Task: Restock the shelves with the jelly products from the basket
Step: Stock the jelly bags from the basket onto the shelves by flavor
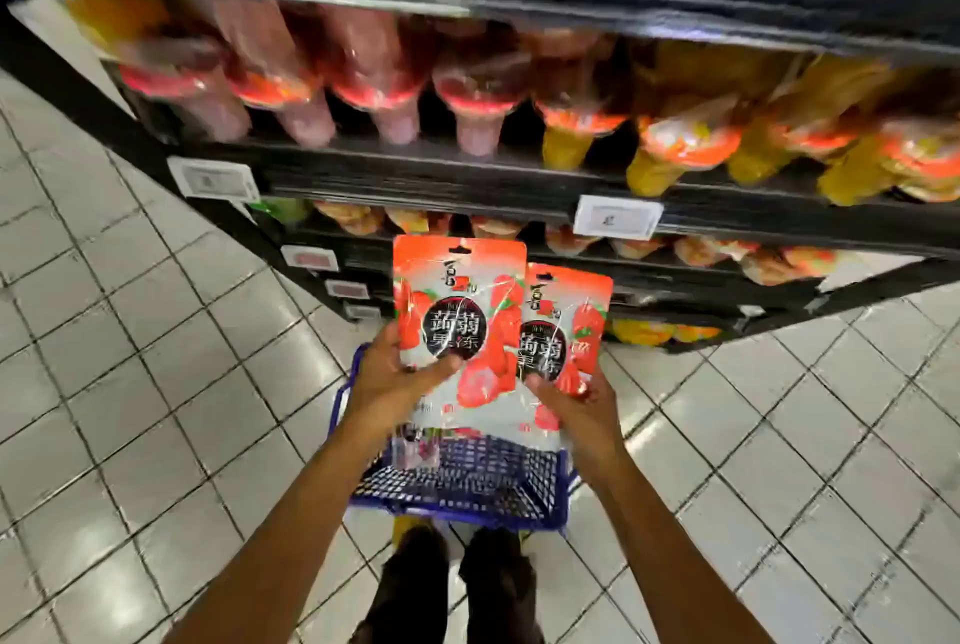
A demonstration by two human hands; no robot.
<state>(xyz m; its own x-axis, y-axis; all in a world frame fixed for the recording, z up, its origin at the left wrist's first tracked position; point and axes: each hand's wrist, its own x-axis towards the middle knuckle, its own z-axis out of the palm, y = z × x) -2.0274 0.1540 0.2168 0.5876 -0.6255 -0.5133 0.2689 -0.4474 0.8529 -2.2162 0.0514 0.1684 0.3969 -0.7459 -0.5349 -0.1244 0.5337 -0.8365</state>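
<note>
Pouch of strawberry jelly [457,316] pinched upright in left hand [395,378]; second pouch [569,326] (partly behind it) gripped in right hand [576,409], above blue basket [457,513].

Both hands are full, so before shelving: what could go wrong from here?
1. The left hand and right hand hold the left pouch and right pouch by their lower halves; either grip might slip on glossy film.
2. The shelf carries red packs beside yellow packs, so a mix-up is possible.
3. The blue basket sits at the feet: a tripping risk.
</note>
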